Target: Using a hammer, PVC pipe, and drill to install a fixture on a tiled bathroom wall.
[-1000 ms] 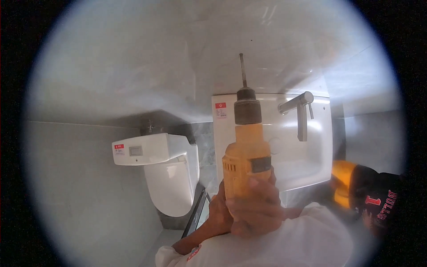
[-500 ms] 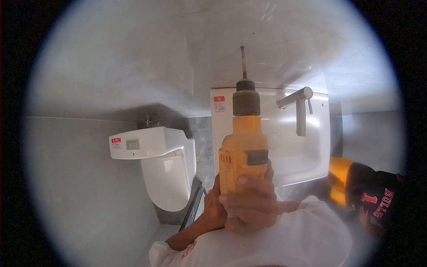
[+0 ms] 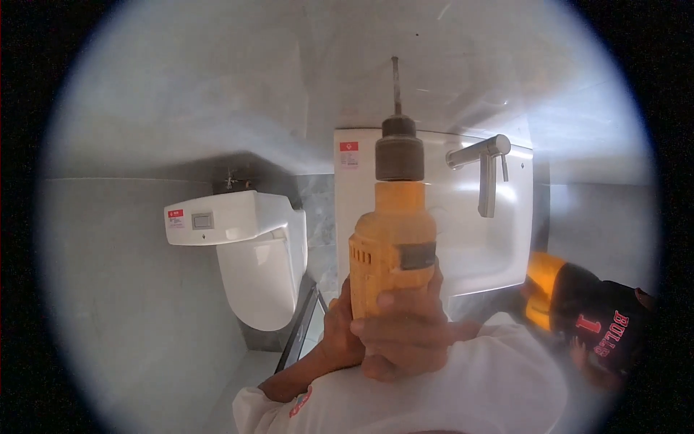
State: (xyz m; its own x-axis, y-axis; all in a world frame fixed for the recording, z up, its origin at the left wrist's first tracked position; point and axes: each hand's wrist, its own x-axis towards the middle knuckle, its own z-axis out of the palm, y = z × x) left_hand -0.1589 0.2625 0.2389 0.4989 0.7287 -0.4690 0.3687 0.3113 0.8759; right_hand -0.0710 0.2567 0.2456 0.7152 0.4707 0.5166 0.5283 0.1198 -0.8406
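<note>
A yellow power drill with a dark chuck points up toward the tiled wall. Its long thin bit extends ahead; whether the tip touches the tiles, I cannot tell. My right hand is closed around the rear of the drill body, fingers laid across it. My left hand grips the drill's left side, partly hidden behind the body and the right hand. The drill's handle and trigger are out of sight. Behind the drill is a white washbasin.
A chrome faucet rises from the basin, right of the drill. At left stands a white toilet, with a dark-framed panel beside it. A small dark spot marks the wall. A person in black and orange clothing is at lower right.
The bit's tip sits slightly higher in the picture. Toilet and basin have shifted a little up and left as the view moved. Both hands keep their hold on the drill.
</note>
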